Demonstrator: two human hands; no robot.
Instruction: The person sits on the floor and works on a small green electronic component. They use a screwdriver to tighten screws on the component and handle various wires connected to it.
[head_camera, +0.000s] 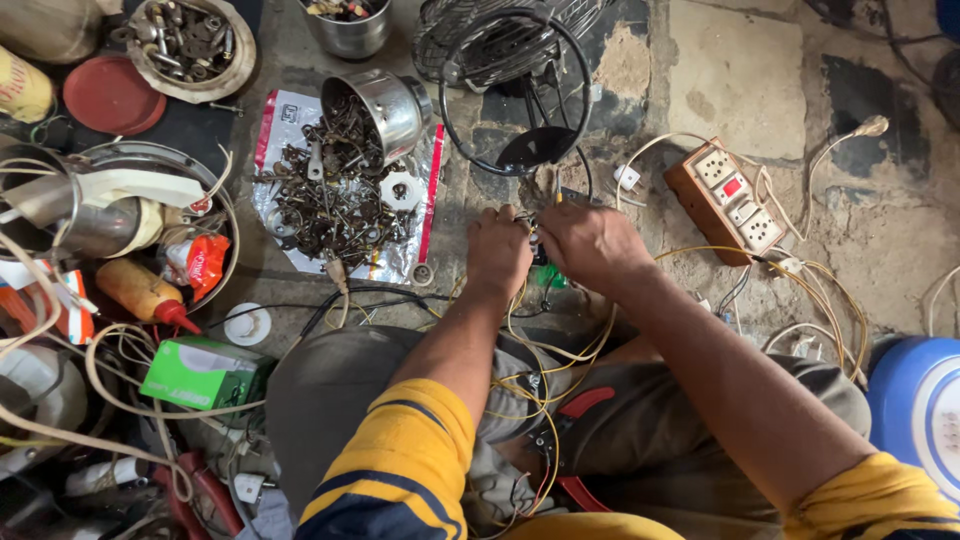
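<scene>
your left hand (497, 250) and right hand (590, 243) are both curled shut on a small dark part (538, 248) between them, low on the floor below the fan guard (515, 95), yellow wires (540, 360) trailing toward your lap.

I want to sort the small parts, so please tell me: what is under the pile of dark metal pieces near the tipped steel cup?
The pile lies on a plastic sheet with red edges, spread on the floor. The steel cup rests on the sheet's top end. What the pile covers cannot be seen.
</scene>
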